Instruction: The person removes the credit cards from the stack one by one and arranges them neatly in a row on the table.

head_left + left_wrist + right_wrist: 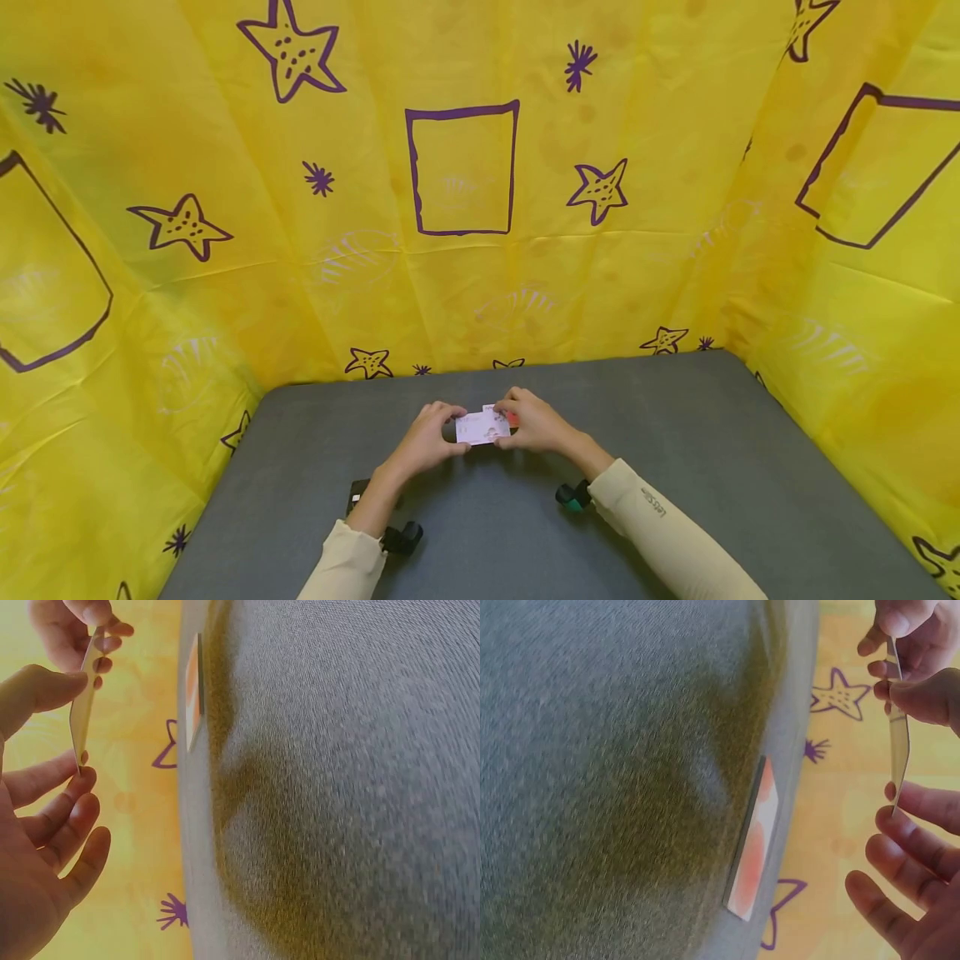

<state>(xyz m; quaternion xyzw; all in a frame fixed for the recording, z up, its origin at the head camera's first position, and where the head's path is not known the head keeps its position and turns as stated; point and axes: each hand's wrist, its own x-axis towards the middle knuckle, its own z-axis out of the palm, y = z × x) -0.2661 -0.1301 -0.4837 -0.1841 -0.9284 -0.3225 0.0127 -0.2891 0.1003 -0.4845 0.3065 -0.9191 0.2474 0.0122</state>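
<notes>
Above the far part of the table, my two hands hold thin, pale printed cards (480, 427); a stepped upper edge suggests that they overlap. My left hand (426, 439) pinches the left end between thumb and fingertips, and my right hand (537, 425) grips the right end the same way. Seen edge-on in the left wrist view, the cards (85, 712) are slightly bent. A flat red-and-white stack or box (754, 847) lies on the table below the hands. In the head view my right hand covers most of it. The print is too small to read.
The grey table (675, 467) runs back to a yellow curtain (465, 292) with purple starfish drawings, which also closes off both sides. Black wrist devices sit on the left wrist (405, 537) and right wrist (573, 496).
</notes>
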